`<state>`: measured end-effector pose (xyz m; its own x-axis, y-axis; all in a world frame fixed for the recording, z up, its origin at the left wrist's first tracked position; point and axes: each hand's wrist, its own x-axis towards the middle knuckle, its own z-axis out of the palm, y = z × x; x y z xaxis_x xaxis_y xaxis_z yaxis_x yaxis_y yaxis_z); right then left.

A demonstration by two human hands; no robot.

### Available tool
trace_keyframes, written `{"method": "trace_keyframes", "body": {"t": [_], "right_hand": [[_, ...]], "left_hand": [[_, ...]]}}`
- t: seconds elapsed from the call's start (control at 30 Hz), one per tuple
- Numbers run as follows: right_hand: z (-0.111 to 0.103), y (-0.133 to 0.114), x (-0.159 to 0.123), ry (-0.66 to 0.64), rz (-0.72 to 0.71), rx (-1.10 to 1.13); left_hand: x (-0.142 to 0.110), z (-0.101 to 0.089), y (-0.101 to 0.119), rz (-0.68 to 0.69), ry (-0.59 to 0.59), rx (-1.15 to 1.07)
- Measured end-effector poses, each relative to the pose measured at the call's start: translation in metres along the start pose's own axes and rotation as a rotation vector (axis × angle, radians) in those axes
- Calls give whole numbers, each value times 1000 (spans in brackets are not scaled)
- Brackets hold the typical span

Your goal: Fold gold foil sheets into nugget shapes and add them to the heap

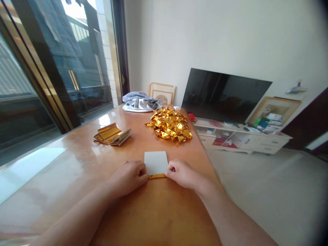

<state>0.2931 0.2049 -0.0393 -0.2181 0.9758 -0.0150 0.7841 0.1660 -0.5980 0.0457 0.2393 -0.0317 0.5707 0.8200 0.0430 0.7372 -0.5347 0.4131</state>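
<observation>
A sheet of gold foil paper (156, 163) lies on the table with its white side up. Its near edge is folded over into a narrow gold strip. My left hand (134, 174) pinches the left end of that fold, fingers curled. At the right end, my right hand (181, 173) grips the same fold between thumb and bent fingers. Beyond and to the left rests a stack of gold paper sheets (112, 135), some curling upward. Farther off to the right is a heap of folded gold paper pieces (170, 124).
The glossy wooden table (156, 218) has its right edge beside my right forearm. Crumpled grey cloth (140, 102) lies at the far end. A television (222, 95) stands on a low white cabinet (248, 136) to the right. Sliding glass doors (58, 68) run along the left.
</observation>
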Motion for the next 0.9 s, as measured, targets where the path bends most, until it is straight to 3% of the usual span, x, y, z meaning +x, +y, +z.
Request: {"method": "trace_keyframes", "body": {"t": [0.57,0.73,0.9], "right_hand": [[3,-3,1,19,34,-73],[1,-4,-1,12,46,-112],[-2,-6,-4,4,123,-152]], "left_hand": [[0,-2,2,-28,8,27],[-3,-4,4,180,44,48],[-5,-5,10,334,-36,118]]}}
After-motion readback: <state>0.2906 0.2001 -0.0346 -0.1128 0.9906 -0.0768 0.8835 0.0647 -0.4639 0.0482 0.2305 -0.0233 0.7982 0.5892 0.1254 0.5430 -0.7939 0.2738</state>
